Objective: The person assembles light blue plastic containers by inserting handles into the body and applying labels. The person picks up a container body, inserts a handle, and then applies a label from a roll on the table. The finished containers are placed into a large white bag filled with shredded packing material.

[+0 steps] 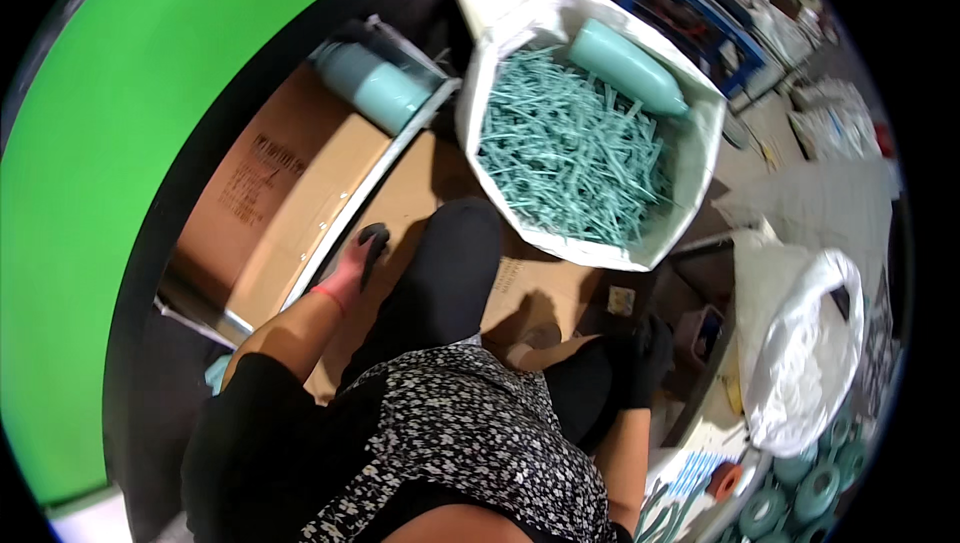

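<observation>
The left hand [352, 265] is just beside the long brown box [312, 211], near its pale rail [352, 205]; its dark-tipped fingers look close together, but I can't tell if they hold anything. The right hand [646, 358], dark over the fingers, is down near a small bin [686, 335] with bits in it too dim to make out; I can't tell how open that hand is or what it has. A big white sack [585, 251] stands wide open, with lots of green sticks [570, 148] and one green bottle-shaped thing [628, 68] lying on its side on top of them. A blue-green tube [385, 93] lies by the box's far end. On the right sits a white plastic bag [800, 373], near green rings [815, 493].
</observation>
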{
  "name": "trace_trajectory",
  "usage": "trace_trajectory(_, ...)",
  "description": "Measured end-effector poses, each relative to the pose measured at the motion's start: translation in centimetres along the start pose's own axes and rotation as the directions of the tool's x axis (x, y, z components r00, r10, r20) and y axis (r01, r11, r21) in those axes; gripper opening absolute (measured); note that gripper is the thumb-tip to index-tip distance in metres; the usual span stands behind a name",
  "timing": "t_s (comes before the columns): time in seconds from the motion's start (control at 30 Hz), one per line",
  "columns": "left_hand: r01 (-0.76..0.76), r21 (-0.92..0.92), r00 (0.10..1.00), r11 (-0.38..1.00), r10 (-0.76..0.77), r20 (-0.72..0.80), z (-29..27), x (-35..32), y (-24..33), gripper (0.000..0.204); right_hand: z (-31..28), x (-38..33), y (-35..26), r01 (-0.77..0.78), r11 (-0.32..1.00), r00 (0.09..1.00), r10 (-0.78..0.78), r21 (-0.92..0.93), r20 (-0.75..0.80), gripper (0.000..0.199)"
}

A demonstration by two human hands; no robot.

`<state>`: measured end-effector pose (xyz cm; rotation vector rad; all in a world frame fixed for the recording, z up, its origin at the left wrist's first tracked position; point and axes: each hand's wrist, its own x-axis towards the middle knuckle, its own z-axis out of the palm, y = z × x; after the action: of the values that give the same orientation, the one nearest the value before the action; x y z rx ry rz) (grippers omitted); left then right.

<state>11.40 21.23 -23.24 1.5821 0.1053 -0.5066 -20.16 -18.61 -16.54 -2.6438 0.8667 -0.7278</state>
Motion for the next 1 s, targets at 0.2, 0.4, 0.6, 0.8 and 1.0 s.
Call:
trace_trajectory(0.2, 0.049, 0.016, 0.979, 0.999, -0.045, -0.2, -4.6, 0.4, -2.2, 0.026, 1.0, 0.6, 0.7, -0.027, 0.999, 0.999, 0.026, 0.034, 0.029, 0.028)
trace_trajectory(0.4, 0.035, -0.224, 0.999, 0.974, -0.036, 0.001, -5.0, 7.0, -0.3, 0.048, 0.1, 0.4, 1.8, 0.019, 0.999, 1.0, -0.018, -0.033, 0.02, 0.027)
trace_trajectory(0.6, 0.038, -0.327, 0.999, 0.944, -0.037, 0.009, 1.7, 19.5, 3.1, 0.044, 1.1, 1.5, 0.3, 0.029, 0.99, 0.996, -0.016, -0.138, 0.09, 0.025)
trace_trajectory(0.8, -0.437, 0.795, 0.721, 0.42, 0.692, 0.031, 5.6, 30.8, 2.8, 0.043, 2.2, 3.2, 0.1, 0.014, 0.987, 0.976, 0.022, -0.161, 0.216, 0.024)
trace_trajectory(1.0, -0.098, 0.982, 0.884, 0.162, 0.468, 0.011, 5.3, 34.4, 2.8, 0.057, 3.3, 4.5, -0.7, -0.022, 0.985, 0.965, 0.064, -0.168, 0.253, 0.024)
